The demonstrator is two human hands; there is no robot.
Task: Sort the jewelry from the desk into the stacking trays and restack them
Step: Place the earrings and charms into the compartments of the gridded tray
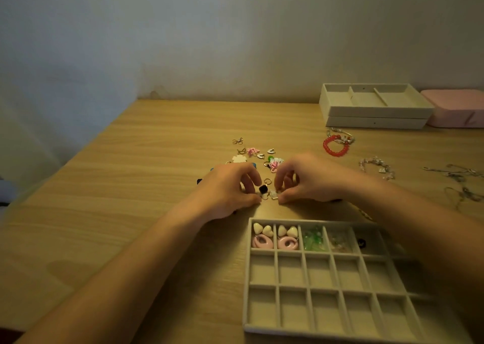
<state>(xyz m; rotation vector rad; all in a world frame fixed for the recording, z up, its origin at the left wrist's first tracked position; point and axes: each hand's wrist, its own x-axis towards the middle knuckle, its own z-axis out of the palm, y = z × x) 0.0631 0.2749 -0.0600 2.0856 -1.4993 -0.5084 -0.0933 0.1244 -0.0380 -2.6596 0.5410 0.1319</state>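
Both forearms reach forward over the pale wood-grain bench and the hands meet just beyond the far left corner of the grey felt compartment tray.

The left hand lies knuckles up, its wrist low on the bench. Its fingers are curled and narrow, with thumb and forefinger pinching the black cube earring on a gold hoop. The right hand mirrors it. Its fingers are bent down and closed to a narrow pinch on a small clear charm that touches the black one.

The tray's far row holds cream hearts with pink ovals, green pieces, clear pieces and one dark piece.

Farther beyond the tray than the hands lies a loose pile of small coloured earrings. A red bead bracelet is beyond the tray's right half. Two stacked grey trays sit well beyond that, near the wall.
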